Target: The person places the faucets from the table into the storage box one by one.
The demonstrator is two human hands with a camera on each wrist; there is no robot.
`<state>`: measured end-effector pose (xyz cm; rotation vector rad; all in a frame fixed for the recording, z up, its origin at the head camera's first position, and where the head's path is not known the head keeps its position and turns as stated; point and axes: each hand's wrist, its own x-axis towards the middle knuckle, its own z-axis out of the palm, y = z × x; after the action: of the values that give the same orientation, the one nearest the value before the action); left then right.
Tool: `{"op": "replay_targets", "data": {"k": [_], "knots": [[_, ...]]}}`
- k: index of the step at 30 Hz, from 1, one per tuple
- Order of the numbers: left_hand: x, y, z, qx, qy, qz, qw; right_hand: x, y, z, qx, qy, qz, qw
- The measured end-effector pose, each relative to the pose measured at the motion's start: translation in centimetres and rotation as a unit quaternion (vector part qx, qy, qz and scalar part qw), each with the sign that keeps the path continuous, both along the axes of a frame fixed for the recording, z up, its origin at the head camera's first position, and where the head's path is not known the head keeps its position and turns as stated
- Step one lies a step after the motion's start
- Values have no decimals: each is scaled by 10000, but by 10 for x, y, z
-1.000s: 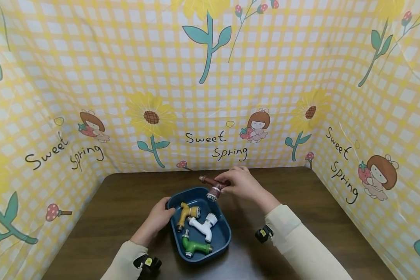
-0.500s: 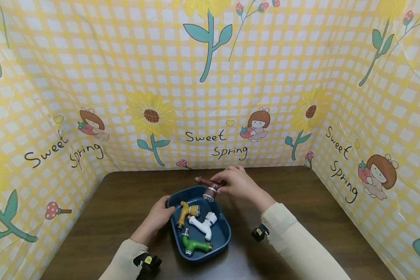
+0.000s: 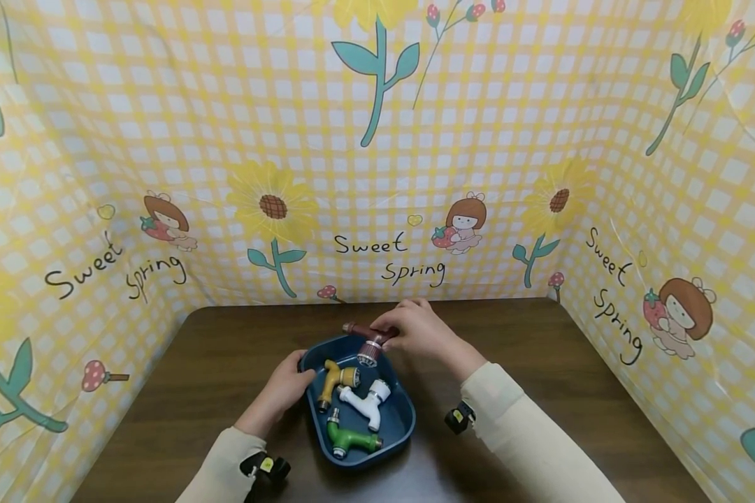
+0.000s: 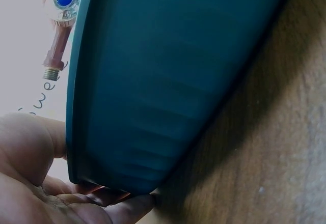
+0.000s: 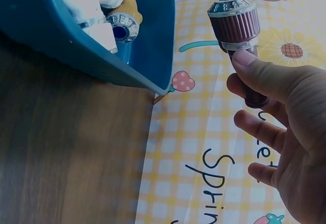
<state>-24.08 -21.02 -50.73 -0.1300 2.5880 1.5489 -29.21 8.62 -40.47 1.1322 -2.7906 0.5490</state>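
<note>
A brown water tap (image 3: 370, 346) with a ribbed knob is pinched between the thumb and fingers of my right hand (image 3: 421, 334), over the far rim of a blue plastic basin (image 3: 404, 419). In the right wrist view the tap's knob (image 5: 235, 25) points up, away from the fingertips. My left hand (image 3: 286, 385) grips the basin at its far left corner, thumb on the rim and the other fingers under the outer wall in the left wrist view. Inside the basin lie a yellow tap (image 3: 332, 385), a white tap (image 3: 366, 406) and a green tap (image 3: 351, 441).
The basin rests on a dark brown wooden table (image 3: 509, 335). A yellow checked cloth (image 3: 377, 181) with printed flowers and lettering hangs around the back and both sides of the table.
My right hand has moved left with the brown tap, which now reaches further over the far part of the basin. The left hand and the taps in the basin have stayed put.
</note>
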Motion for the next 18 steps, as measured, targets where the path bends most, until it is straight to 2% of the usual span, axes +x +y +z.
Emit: {"op": "replay_targets", "data": {"k": [12,18], "knots": [[1,0,1,-47,33,-38,10000,1,-11,-3,20,-81,228,9997],[1,-1,0,14,27,-16,10000,1,-17,-5,70,-189,221,9996]]}}
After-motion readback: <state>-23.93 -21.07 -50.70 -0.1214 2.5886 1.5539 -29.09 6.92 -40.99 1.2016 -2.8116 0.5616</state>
